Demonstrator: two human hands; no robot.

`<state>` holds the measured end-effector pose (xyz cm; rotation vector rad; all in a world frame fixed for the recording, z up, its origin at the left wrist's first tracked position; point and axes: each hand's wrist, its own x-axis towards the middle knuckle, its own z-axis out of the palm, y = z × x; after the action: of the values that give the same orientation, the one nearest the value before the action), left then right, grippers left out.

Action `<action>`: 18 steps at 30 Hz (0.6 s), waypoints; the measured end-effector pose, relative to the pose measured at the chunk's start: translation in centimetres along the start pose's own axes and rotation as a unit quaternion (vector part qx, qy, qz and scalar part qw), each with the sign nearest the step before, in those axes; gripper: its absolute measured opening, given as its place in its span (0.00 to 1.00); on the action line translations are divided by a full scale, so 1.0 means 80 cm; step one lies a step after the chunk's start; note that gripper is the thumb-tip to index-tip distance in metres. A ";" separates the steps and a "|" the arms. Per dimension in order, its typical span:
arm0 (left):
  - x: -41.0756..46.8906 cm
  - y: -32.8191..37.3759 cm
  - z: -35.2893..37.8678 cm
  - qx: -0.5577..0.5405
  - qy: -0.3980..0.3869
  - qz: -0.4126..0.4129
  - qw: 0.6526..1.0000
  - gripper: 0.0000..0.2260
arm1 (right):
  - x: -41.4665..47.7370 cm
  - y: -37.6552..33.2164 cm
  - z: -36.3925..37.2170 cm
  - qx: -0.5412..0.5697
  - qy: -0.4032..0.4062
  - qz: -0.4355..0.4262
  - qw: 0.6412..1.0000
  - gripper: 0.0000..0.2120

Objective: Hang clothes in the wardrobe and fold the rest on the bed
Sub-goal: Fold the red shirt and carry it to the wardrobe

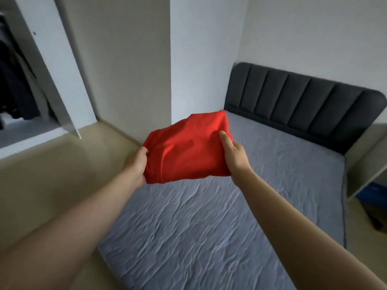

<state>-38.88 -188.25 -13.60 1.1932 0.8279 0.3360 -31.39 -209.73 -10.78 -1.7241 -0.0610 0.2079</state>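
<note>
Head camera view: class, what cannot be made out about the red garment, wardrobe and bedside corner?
Head view only.
- Folded red fabric garment: type hidden by its folds.
- Left hand, right hand: fingers hidden under the garment.
- Dark clothes in white wardrobe: dim, cut by left edge; number unclear.
- Blue object: mostly behind pale bedside unit, at right edge.
</note>
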 end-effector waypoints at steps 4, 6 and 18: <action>0.046 0.065 -0.093 -0.018 0.057 0.038 0.997 0.09 | 0.018 -0.043 0.118 0.030 -0.059 -0.037 0.997 0.13; 0.081 0.110 -0.164 -0.029 0.087 0.060 0.994 0.09 | 0.030 -0.071 0.208 0.042 -0.085 -0.059 0.994 0.13; 0.258 0.317 -0.537 -0.088 0.174 0.135 0.971 0.06 | 0.052 -0.198 0.680 0.061 -0.192 -0.096 0.975 0.20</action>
<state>-51.31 -136.60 -3.90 1.0955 0.9162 0.8444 -35.46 -153.49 -3.73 -1.5254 -0.4883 0.3900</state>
